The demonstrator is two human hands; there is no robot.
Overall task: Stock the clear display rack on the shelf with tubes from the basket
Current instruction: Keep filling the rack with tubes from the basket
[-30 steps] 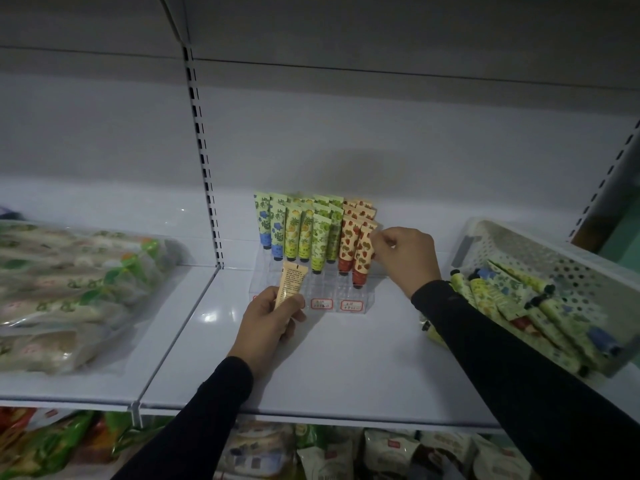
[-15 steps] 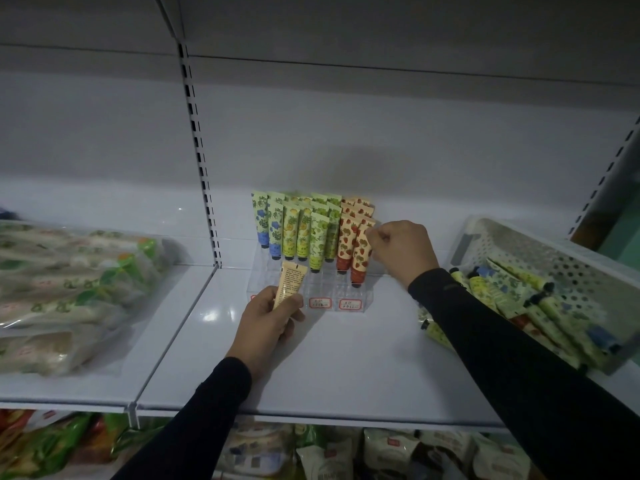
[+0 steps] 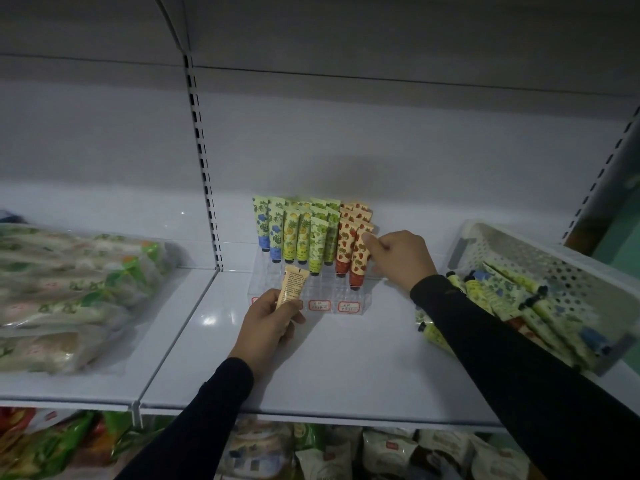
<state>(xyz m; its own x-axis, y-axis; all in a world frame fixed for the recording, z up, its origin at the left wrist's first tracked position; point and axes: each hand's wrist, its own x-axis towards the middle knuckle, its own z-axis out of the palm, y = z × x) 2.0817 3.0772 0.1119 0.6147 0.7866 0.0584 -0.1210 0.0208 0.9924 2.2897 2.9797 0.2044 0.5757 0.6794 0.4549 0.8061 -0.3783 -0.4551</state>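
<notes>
A clear display rack (image 3: 325,299) stands on the white shelf, holding upright tubes in blue, yellow, green and strawberry-red prints. My right hand (image 3: 398,259) pinches the top of the front red strawberry tube (image 3: 358,261) at the rack's right side. My left hand (image 3: 266,327) grips a pale orange tube (image 3: 292,285), label side up, just in front of the rack's left part. A white perforated basket (image 3: 568,271) at the right holds several more tubes (image 3: 540,306).
Bagged green-and-white packets (image 3: 69,292) fill the shelf section at the left, past a slotted upright (image 3: 204,161). Bare shelf surface (image 3: 346,362) lies in front of the rack. More packaged goods (image 3: 311,452) sit on the shelf below.
My right hand has stayed on the front red tube with barely any shift. My left hand keeps its hold on the orange tube in the same spot.
</notes>
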